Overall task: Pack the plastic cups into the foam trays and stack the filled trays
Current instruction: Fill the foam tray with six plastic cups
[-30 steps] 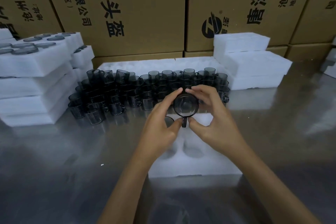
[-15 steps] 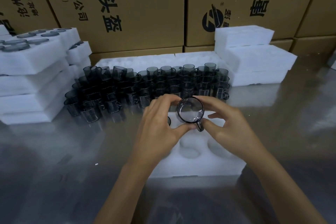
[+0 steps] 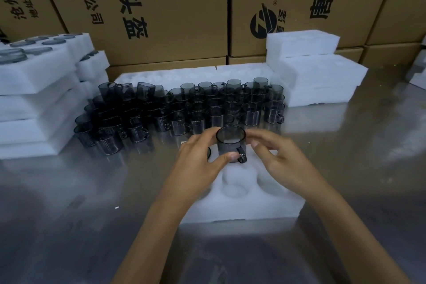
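Dim, cool indoor light | soft white glare streaks across my steel counter | my hands slightly motion-blurred | white foam blown out, detail lost | wide-angle bend tilts cartons at edges | corners darkened

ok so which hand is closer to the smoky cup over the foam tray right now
Left. The left hand grips the smoky cup, thumb on its near side above the foam tray. The right hand is just to the cup's right, fingers loose and apart from it.
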Motion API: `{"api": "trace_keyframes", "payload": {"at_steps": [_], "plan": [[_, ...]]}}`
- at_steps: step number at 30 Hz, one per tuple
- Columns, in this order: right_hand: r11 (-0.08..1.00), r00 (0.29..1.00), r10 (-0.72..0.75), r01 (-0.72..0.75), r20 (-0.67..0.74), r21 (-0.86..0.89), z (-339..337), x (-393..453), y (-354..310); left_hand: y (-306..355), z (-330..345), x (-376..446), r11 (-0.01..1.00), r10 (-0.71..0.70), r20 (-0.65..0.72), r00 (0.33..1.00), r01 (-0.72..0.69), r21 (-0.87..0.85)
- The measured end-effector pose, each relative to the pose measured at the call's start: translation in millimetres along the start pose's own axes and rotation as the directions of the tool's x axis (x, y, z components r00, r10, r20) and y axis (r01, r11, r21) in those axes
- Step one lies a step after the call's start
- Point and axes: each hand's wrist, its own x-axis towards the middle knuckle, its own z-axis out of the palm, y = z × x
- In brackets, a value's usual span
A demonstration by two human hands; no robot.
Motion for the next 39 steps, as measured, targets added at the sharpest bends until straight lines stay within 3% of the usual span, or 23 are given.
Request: {"api": "trace_keyframes", "payload": {"at_steps": [6, 9, 19, 29, 32, 35, 39], "plan": [[0.992, 0.993, 0.057, -0.045, 0.103, -0.116, 3, -4, 3, 1, 4, 3, 0.99, 0.001, -0.045, 0.999, 0.005, 0.139], [0.984, 0.992, 0.087, -0.072, 0.087, -0.166, 4, -4, 4, 2, 6, 1, 0.966, 0.036, -0.051, 0.998, -0.022, 0.256], [0.926, 0.998, 0.038, -0.014, 0.056, -0.378, 6, -2, 11, 9, 2, -6, 0.92, 0.148, -0.017, 0.989, -0.131, 0.37], [0.801, 0.989, 0.124, -0.055, 0.076, -0.596, 10, 1, 18, -4, 4, -1, 0.915, -0.001, 0.038, 0.999, -0.014, 0.403], [0.857, 0.971, 0.206, -0.121, 0.118, -0.501, 7, 1, 15, -7, 5, 2, 0.937, -0.036, 0.04, 0.999, 0.02, 0.349], [0.946, 0.969, 0.185, -0.132, 0.161, -0.296, -3, -1, 14, -9, 3, 4, 0.954, -0.063, 0.046, 0.997, 0.047, 0.295], [0.957, 0.973, 0.229, -0.232, 0.034, 0.176, -17, -1, 15, -10, 0, 4, 0.97, -0.048, 0.047, 0.998, 0.036, 0.239]]}}
